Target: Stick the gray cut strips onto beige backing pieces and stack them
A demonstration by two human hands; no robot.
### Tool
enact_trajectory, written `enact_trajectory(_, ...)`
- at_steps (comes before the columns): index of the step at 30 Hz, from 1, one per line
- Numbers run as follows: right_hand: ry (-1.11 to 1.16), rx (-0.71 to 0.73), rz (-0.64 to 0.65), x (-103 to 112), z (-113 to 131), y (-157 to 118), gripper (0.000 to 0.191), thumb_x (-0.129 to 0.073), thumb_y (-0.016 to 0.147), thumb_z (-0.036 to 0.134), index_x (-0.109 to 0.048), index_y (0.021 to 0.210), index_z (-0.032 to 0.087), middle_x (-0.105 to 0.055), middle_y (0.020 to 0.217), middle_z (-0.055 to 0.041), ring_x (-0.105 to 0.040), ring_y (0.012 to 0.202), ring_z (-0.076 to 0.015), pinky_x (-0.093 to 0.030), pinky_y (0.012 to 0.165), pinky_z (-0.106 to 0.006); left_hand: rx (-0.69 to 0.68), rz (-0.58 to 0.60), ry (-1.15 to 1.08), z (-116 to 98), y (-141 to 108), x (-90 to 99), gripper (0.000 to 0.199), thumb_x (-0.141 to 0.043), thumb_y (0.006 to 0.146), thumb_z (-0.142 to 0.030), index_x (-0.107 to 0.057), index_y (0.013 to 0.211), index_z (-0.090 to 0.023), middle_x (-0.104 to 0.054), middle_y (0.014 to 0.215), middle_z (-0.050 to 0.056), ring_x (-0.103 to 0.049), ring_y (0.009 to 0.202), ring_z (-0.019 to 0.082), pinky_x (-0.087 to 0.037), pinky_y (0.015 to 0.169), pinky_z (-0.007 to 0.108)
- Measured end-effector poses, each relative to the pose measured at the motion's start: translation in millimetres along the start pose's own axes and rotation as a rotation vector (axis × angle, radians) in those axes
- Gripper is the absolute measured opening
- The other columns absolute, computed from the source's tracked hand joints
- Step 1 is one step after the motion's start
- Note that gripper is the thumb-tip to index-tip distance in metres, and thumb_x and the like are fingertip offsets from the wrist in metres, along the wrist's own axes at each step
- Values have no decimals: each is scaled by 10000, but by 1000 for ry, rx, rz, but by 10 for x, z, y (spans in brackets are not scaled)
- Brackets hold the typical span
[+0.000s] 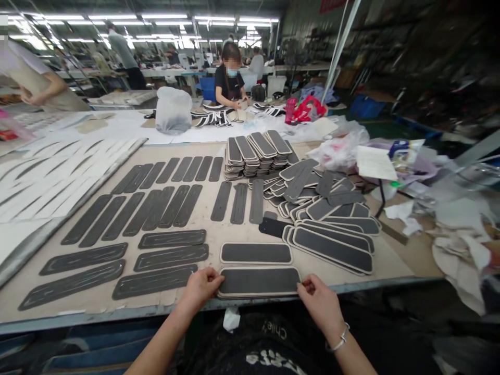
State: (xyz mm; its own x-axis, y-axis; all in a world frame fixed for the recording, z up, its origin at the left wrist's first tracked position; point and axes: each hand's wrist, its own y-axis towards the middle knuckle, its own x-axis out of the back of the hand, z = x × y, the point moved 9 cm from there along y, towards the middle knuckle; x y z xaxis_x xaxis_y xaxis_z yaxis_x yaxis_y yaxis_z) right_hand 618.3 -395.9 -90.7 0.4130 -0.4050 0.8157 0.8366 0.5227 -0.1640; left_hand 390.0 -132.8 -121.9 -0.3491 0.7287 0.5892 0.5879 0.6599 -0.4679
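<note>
A dark grey rectangular panel with a cream edge [260,281] lies at the table's front edge, on top of a low stack of similar panels. My left hand [203,286] pinches its left end between thumb and fingers. At the opposite end, my right hand [318,299] pinches the right corner. Just beyond it rests another cream-edged panel [255,253], untouched. Plain dark strips with glossy streaks [156,282] are spread in rows to the left of my left hand. A fanned pile of cream-edged panels [332,247] sits beyond my right hand.
Neat stacks of panels [255,151] stand at the back of the brown table [219,229]. White sheets [47,177] cover the left side. Plastic bags [339,143] and scraps [461,250] clutter the right. Across the table, a masked person [230,78] handles pieces; another person stands far left.
</note>
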Motion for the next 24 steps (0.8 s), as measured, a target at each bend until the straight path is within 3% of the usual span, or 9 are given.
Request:
enact_trajectory(6,100,64,-11,26,-75,-25,255,-475,782,463,-574,776,227,-606,612,36,-578,574,-136,-438,566,-240,11,-2,-16,-4,-14,1,221,-509,732,-380,-540,636,-183,-575,451,-32,-559,438,117,-387,439,182)
enact_trajectory(9,68,149,-113,110,-65,-51,268,-480,799,451,-582,858,210,-629,719,-3,-591,636,-149,-472,618,-264,-7,-16,30,-31,-19,19,227,-508,734,-379,-541,622,-184,-564,440,-34,-559,447,115,-383,464,183)
enact_trajectory(13,-28,440,-254,197,271,-134,284,-481,833,372,-578,1020,183,-615,951,-77,-577,862,-183,-461,822,-329,-8,-27,90,-52,-23,41,224,-515,731,-371,-544,612,-183,-568,453,-32,-554,462,113,-362,478,186)
enact_trajectory(17,-198,670,-213,48,749,-177,289,-471,856,296,-564,1109,192,-603,984,-81,-548,923,-187,-460,832,-326,-16,-47,136,-80,-31,60,219,-519,730,-366,-555,618,-182,-565,466,-29,-542,483,116,-337,481,192)
enact_trajectory(20,-286,750,-156,-110,1011,-167,279,-467,859,257,-561,1113,188,-602,969,-82,-542,909,-186,-469,801,-318,-15,-63,137,-96,-43,70,209,-517,730,-348,-556,613,-180,-565,480,-28,-533,495,113,-331,492,194)
enact_trajectory(24,-362,747,-141,-233,1119,-117,223,-476,854,243,-582,1039,179,-594,895,-76,-537,839,-185,-470,755,-320,-14,-93,162,-111,-53,98,203,-528,718,-334,-558,595,-175,-558,496,-29,-515,510,111,-321,505,198)
